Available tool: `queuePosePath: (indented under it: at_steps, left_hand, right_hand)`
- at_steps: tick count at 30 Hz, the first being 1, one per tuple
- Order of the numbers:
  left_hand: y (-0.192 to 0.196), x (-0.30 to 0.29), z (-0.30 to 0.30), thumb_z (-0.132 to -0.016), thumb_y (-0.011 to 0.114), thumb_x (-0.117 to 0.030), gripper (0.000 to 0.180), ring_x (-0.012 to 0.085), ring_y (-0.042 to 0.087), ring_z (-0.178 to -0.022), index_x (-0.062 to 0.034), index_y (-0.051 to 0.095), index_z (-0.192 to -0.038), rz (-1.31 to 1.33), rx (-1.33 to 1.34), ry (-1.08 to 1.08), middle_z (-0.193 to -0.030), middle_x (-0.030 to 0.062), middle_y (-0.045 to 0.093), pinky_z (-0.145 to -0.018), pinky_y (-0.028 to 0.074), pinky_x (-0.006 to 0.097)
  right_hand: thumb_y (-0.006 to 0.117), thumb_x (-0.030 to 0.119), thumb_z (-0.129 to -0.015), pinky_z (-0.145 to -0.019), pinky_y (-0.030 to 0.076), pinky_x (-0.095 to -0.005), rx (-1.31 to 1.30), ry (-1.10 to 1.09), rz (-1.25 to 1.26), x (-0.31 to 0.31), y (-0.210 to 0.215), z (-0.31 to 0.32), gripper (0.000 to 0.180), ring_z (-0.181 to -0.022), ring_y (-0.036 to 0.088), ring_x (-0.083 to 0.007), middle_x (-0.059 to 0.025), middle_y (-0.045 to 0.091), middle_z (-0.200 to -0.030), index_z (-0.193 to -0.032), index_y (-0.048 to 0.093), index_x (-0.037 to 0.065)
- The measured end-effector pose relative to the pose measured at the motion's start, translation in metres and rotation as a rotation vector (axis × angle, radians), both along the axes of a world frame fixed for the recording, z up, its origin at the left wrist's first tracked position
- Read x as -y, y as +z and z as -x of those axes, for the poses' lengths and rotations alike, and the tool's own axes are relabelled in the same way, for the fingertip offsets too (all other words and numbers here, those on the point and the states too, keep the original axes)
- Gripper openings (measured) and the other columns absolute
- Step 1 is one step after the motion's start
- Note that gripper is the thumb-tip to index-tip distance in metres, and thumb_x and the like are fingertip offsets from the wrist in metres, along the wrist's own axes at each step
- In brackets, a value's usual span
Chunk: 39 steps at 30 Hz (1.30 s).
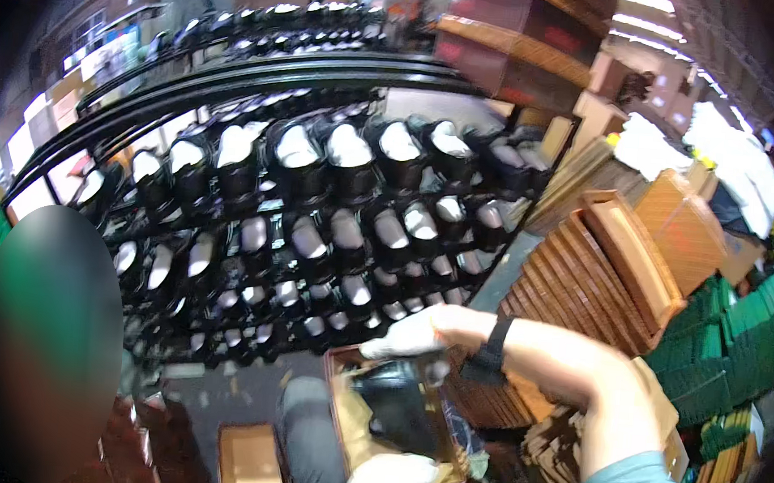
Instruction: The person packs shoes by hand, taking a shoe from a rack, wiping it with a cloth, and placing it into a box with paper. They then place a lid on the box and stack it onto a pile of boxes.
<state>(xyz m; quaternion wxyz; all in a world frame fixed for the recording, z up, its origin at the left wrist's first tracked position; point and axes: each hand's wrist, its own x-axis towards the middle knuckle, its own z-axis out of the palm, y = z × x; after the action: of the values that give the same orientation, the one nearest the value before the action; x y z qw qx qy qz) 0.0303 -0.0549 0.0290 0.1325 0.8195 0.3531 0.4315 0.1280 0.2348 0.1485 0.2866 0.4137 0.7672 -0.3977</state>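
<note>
An open box [337, 392] with brown paper inside rests beside my dark-trousered knee. In it lies a glossy black shoe [404, 406], partly covered at its near end. My right hand [409, 333], in a white glove, reaches over the far rim of the box, its fingers pointing left; motion blur hides their exact grip. My left hand [390, 482], also white-gloved, is at the near end of the box, close to the shoe; its fingers cannot be made out. A dark band [487, 352] circles my right wrist.
A black metal rack [264, 76] ahead holds rows of black shoes [299, 155] with white stuffing. Stacked brown box parts [573, 281] and green boxes [730, 337] stand at right. Tall brown cartons [527, 36] rise behind. A smaller open box [250, 465] sits left of my knee.
</note>
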Motion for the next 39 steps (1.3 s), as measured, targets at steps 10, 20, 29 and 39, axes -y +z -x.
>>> queuePosePath:
  at_steps: [10,20,29,39]
  left_hand:
    - [-0.044,-0.144,0.043,-0.098,0.081,-0.044,0.091,0.0530,0.040,-0.160,0.0097,0.045,-0.163,0.322,-0.213,0.125,-0.167,0.0385,0.046,-0.134,0.034,0.056]
    - [-0.034,-0.056,0.032,-0.099,0.084,-0.035,0.084,0.0510,0.047,-0.155,0.0026,0.047,-0.164,0.456,0.026,0.489,-0.170,0.0330,0.044,-0.132,0.037,0.055]
    - [-0.033,0.077,-0.007,-0.096,0.081,-0.014,0.109,0.0307,0.048,-0.154,-0.0026,0.013,-0.181,0.855,0.843,0.198,-0.175,0.0202,0.046,-0.130,0.039,0.045]
    - [-0.016,-0.023,0.016,-0.084,0.092,-0.039,0.120,0.0313,0.047,-0.154,0.0047,0.026,-0.174,0.982,1.034,-0.064,-0.167,0.0194,0.047,-0.129,0.037,0.046]
  right_hand:
    - [0.076,0.019,-0.093,-0.096,0.055,-0.0521,0.156,-0.464,-1.933,0.032,0.092,-0.329,0.043,-0.105,0.068,-0.0430,-0.0217,0.071,-0.108,-0.132,0.072,0.002]
    - [0.067,0.024,-0.111,-0.110,0.054,-0.0439,-0.437,-0.689,-1.895,0.117,0.140,-0.351,0.047,-0.122,0.071,-0.0332,-0.0200,0.074,-0.135,-0.146,0.062,-0.008]
    - [0.086,0.055,-0.088,-0.127,0.043,-0.0473,-0.782,-0.957,-0.267,0.266,-0.142,-0.187,0.121,-0.152,0.054,-0.0319,-0.0231,0.056,-0.164,-0.177,0.027,-0.001]
    - [0.093,0.029,-0.082,-0.131,0.036,-0.0494,-1.253,-0.874,-0.141,0.191,-0.105,-0.165,0.129,-0.161,0.042,-0.0309,-0.0176,0.041,-0.176,-0.183,0.013,0.009]
